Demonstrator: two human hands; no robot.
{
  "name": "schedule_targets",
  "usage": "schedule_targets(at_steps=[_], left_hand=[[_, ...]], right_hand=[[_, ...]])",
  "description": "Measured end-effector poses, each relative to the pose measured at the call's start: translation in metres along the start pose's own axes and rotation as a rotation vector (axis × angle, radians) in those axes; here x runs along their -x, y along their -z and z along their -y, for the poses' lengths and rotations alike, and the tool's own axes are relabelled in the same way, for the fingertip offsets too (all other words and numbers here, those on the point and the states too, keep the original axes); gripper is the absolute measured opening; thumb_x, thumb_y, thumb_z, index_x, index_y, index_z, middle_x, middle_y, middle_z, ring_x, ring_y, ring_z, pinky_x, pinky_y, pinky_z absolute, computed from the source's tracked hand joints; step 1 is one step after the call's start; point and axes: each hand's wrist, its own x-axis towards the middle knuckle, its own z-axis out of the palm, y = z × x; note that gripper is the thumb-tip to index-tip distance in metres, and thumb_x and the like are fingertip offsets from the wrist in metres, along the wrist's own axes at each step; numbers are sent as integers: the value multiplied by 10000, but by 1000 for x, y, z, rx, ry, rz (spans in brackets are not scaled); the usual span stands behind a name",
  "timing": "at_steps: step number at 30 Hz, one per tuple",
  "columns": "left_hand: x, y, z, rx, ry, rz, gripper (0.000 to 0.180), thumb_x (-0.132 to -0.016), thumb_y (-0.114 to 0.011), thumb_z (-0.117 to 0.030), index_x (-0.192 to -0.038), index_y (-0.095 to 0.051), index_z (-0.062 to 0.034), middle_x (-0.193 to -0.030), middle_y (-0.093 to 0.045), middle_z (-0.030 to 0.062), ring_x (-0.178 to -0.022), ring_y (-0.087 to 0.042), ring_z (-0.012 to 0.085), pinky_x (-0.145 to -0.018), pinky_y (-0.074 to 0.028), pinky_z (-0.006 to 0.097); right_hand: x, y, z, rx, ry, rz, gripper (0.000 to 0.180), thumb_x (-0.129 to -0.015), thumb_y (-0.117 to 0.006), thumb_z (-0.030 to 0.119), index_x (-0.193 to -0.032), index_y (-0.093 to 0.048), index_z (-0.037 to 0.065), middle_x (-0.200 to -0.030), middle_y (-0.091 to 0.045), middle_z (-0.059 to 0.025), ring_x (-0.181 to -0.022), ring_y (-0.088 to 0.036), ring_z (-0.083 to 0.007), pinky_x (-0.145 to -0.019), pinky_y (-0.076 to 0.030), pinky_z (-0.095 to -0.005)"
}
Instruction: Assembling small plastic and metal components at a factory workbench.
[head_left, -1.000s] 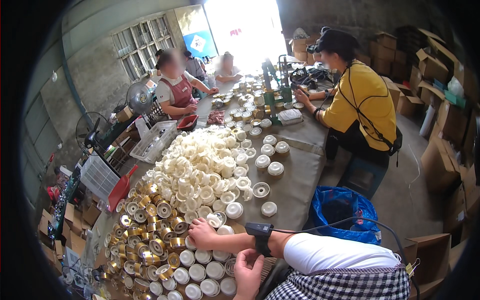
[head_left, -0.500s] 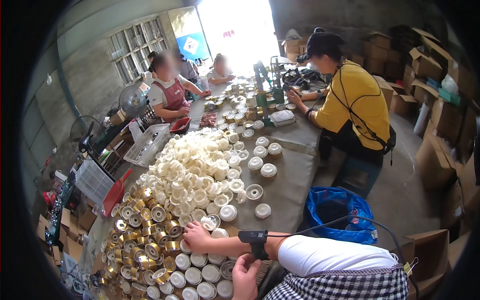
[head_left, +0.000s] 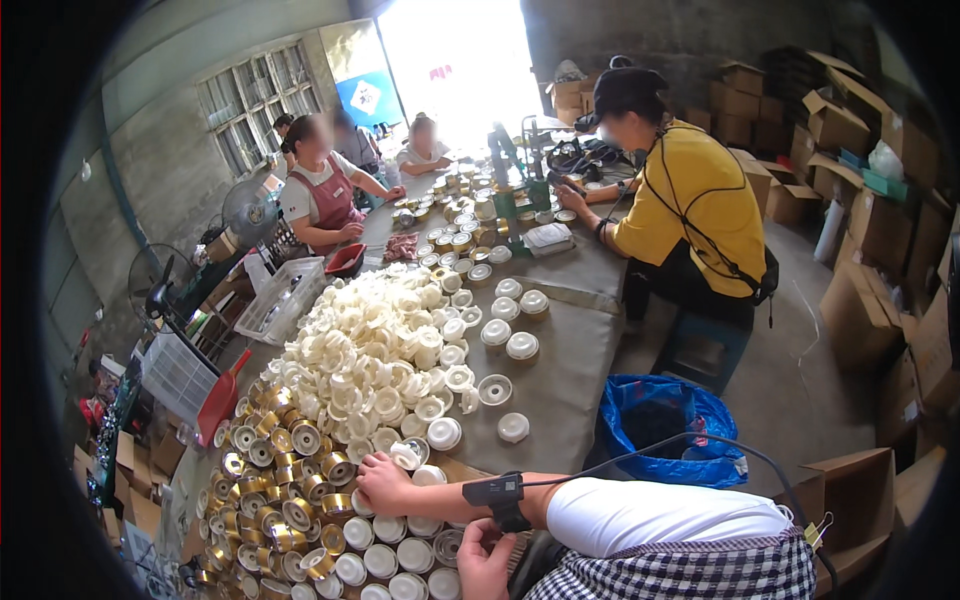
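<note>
My right hand (head_left: 385, 487), its arm crossing from the right edge, lies over the near side of the pile with bent fingers. Beside its fingertips sits a white ring-like plastic piece (head_left: 405, 456); whatever is under the fingers is hidden. White-lidded round containers (head_left: 382, 560) stand close below that hand. Left of it are heaped gold cylindrical containers (head_left: 297, 512). My left hand (head_left: 486, 564) is at the lower edge under the right wrist's black band (head_left: 508, 512). Its thumb and curled forefinger are apart, with nothing visible between them; the other fingers are mostly hidden.
A tall heap of white plastic pieces (head_left: 360, 360) covers the table's middle. A person in yellow (head_left: 700, 210) sits at the right by a green press (head_left: 508, 185); others sit at the far left. A blue bag (head_left: 670, 420) stands beside the table, and cardboard boxes (head_left: 865, 305) line the right.
The whole view has shifted slightly, moving things left and downward. My left thumb and forefinger are further apart. My right hand stays at the same spot on the pile.
</note>
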Motion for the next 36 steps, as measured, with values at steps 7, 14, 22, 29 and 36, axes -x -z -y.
schedule_targets(at_steps=[7,14,22,29,36], left_hand=[[9,-5,-3,12,-38,37,247,-978,-623,37,-1215,-579,-16,-1069,-622,35,-992,-587,123,-908,-487,262],[13,-8,-8,136,40,20,271,-1000,-609,7,-1267,-569,-14,-1014,-632,16,-852,-575,70,-743,-467,200],[16,-10,-18,174,161,27,297,-992,-602,0,-1287,-566,-1,-934,-636,-10,-692,-531,39,-610,-415,167],[24,-9,-26,124,186,7,269,-1007,-572,-22,-1275,-563,-2,-915,-618,4,-666,-540,54,-582,-411,177],[24,-7,-30,67,101,83,283,-1021,-564,-22,-1302,-546,-2,-861,-554,-6,-639,-511,55,-560,-385,192]], right_hand=[[0,-3,0,-14,13,-102,241,-845,-661,302,-782,-702,73,-940,-677,-79,-1054,-583,-264,-993,-428,-427],[0,-6,-1,-24,16,-102,242,-858,-658,302,-790,-704,74,-936,-671,-78,-1059,-582,-263,-999,-427,-424],[1,0,1,-3,9,-80,243,-857,-654,305,-796,-707,76,-943,-674,-76,-1070,-586,-264,-1002,-425,-423],[2,0,2,-17,7,-82,240,-848,-656,304,-808,-713,74,-957,-677,-81,-1079,-593,-268,-1009,-425,-427],[2,-2,0,-50,-2,-88,222,-838,-666,291,-803,-713,77,-938,-672,-80,-1059,-590,-264,-986,-429,-426]])
